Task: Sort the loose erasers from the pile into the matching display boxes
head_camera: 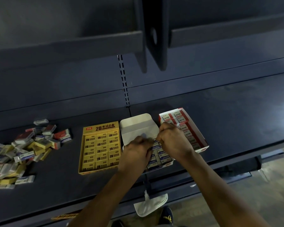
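Head view: left hand [136, 151] and right hand [172, 140] meet with curled fingers over the middle blue box [138, 126]. Whether they grip an eraser is unclear. Eraser pile [23, 148] lies left, beyond the yellow box [100, 128]; the red box [202, 149] is right.

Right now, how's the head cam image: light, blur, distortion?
Head view: dim, dark shelf shows little detail; head view: wide-angle bows the shelf edges; head view: left hand and right hand slightly smeared, yellow box print crisp, pile softer toward the left edge.
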A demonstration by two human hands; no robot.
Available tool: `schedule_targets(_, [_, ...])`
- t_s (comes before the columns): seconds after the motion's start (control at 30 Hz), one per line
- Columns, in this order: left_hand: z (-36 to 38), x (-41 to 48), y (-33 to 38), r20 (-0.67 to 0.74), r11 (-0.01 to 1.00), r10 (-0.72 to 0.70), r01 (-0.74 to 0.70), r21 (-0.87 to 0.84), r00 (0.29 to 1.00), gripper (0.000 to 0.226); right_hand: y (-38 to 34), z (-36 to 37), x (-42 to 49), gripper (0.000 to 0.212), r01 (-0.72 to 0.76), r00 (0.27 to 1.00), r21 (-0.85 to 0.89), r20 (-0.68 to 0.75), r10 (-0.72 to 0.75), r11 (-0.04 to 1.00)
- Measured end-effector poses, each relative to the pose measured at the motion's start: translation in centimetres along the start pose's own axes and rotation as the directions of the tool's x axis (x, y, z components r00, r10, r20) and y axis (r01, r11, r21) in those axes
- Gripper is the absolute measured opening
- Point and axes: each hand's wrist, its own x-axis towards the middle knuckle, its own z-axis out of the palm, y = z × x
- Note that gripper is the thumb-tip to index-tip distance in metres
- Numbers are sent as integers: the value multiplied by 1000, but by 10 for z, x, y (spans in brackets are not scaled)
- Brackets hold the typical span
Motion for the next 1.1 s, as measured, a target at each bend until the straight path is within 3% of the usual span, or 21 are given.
schedule_targets(0.17, [2, 9, 13, 3, 1000, 21, -21, -7, 1000, 34, -1, -3, -4, 24, 5, 1000, 36, 0, -5, 999])
schedule_targets(0.43, [-1, 13, 15, 58, 995, -71, 75, -65, 996, 21, 1, -3, -4, 24, 8, 999, 59, -35, -6, 998])
schedule_targets(0.67, [-22, 11, -3, -35, 987, -83, 78, -139, 996, 8, -2, -3, -1, 28, -65, 983, 137, -163, 87, 988])
schedule_targets(1.1, [-51, -30, -61, -99, 978, -204, 206, 14, 974, 27, -82, 33, 14, 17, 214, 949, 202, -273, -154, 956])
